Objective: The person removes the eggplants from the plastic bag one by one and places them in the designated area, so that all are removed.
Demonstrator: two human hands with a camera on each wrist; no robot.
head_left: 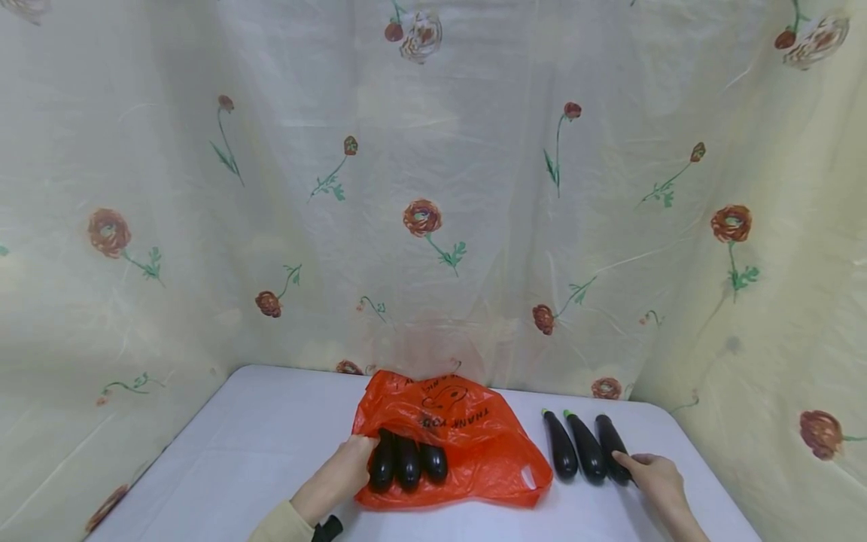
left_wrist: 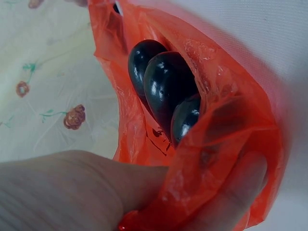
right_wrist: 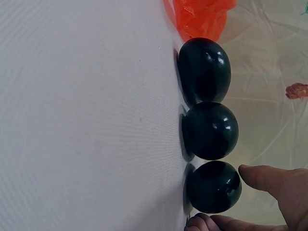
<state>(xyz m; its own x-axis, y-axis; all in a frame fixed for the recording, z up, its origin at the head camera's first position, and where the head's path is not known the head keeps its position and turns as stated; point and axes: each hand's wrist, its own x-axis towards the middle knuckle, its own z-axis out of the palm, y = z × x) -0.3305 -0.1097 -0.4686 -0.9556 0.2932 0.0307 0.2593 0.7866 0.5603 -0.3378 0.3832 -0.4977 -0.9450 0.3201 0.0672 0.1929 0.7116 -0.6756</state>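
Note:
A red plastic bag (head_left: 474, 459) with black print lies on the table, its mouth toward me, and three dark eggplants (head_left: 408, 463) are inside. My left hand (head_left: 355, 463) grips the left edge of the bag's mouth; the left wrist view has the thumb and a finger on the film beside the eggplants (left_wrist: 168, 86). To the right of the bag, three more eggplants (head_left: 585, 448) lie side by side. At the rightmost one (right_wrist: 214, 186), my right hand (head_left: 652, 474) has its thumb on one side and fingers on the other. The right fingertips are partly hidden in the head view.
The white-covered table (head_left: 271, 429) has rounded far corners. A flowered curtain (head_left: 474, 293) hangs close behind it and along both sides. A small black object (head_left: 328, 528) shows beneath the left wrist.

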